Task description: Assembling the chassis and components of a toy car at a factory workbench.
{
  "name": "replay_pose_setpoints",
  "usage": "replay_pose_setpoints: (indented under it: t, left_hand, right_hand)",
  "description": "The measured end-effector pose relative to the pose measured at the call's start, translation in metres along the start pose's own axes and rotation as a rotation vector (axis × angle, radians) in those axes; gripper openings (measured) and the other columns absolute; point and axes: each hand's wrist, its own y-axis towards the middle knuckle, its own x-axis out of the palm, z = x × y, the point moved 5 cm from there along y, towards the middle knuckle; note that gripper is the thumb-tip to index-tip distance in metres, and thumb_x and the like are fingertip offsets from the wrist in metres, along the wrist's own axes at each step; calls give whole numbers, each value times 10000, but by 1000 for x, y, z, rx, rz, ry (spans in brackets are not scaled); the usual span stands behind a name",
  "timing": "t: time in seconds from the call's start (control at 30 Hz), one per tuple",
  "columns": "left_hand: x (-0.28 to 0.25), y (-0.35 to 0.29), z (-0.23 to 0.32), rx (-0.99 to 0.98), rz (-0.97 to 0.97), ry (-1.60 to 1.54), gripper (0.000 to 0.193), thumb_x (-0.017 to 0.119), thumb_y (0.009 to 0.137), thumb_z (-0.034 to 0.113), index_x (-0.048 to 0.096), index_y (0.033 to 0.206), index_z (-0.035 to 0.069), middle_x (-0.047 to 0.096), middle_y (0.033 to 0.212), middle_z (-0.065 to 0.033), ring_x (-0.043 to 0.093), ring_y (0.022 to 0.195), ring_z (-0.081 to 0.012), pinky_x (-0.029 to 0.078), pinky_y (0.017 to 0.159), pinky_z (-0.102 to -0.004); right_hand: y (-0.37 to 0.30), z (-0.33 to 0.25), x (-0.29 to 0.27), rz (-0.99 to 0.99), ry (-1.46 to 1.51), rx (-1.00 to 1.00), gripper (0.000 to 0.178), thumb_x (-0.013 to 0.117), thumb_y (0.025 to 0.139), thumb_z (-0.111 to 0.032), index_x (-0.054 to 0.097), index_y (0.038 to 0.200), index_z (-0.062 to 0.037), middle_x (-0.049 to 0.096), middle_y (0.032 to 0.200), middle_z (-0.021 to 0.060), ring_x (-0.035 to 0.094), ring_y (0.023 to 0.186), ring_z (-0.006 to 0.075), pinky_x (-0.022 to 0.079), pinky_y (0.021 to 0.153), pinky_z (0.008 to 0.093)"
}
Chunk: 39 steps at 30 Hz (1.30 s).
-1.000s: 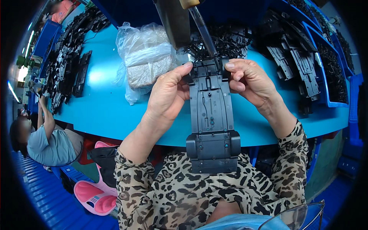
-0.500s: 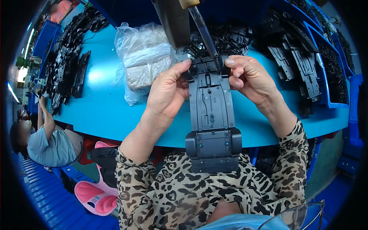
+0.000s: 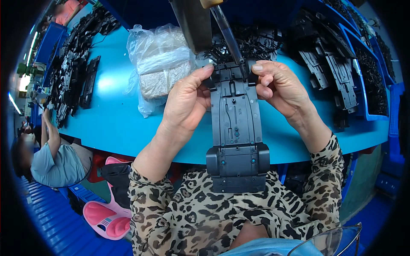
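Note:
A long black plastic toy-car chassis (image 3: pixel 236 123) lies lengthwise before me, its near end over my lap and its far end between my hands. My left hand (image 3: pixel 186 100) grips the far left corner, thumb on top. On the far right corner, my right hand (image 3: pixel 279 87) pinches the edge with thumb and curled fingers. A slim metal rod (image 3: pixel 227 36) slants down from above, and its tip meets the chassis near my right thumb. Whether the tip touches a screw there is too small to tell.
A plastic-wrapped block (image 3: pixel 164 77) sits left of my hands. Black parts pile up at the left (image 3: pixel 77 64) and right (image 3: pixel 337 81) of the blue table (image 3: pixel 115 123). A blue bin (image 3: pixel 376 116) stands at the right edge. Another person (image 3: pixel 60 160) sits at far left.
Almost nothing differs. My hands and the chassis keep their place under the rod, while the person at far left has shifted an arm slightly.

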Motion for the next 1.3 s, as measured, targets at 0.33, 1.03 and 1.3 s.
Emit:
replay_pose_setpoints:
  t: [0.33,1.03,1.3]
  left_hand:
    - [1,-1,0,2,1,-12,175,531,788,188,546,867,32,565,806,-32,522,679,-102,449,598,-258]
    - [7,-8,4,30,-18,23,190,516,807,206,560,859,29,577,783,-34,536,651,-90,453,567,-229]
    - [4,-10,3,70,-68,55,216,509,813,228,565,864,25,583,786,-40,545,670,-97,454,580,-232]
  right_hand:
    - [1,0,-1,4,-4,-15,225,586,735,-98,447,557,-89,407,499,-26,416,423,85,308,421,191]
    - [0,0,0,-3,28,-33,170,601,718,-80,474,606,-65,397,495,-30,405,403,71,318,414,173]
    - [0,-6,5,-90,-71,-70,99,593,722,-77,521,662,-45,485,517,-21,436,402,58,358,408,159]
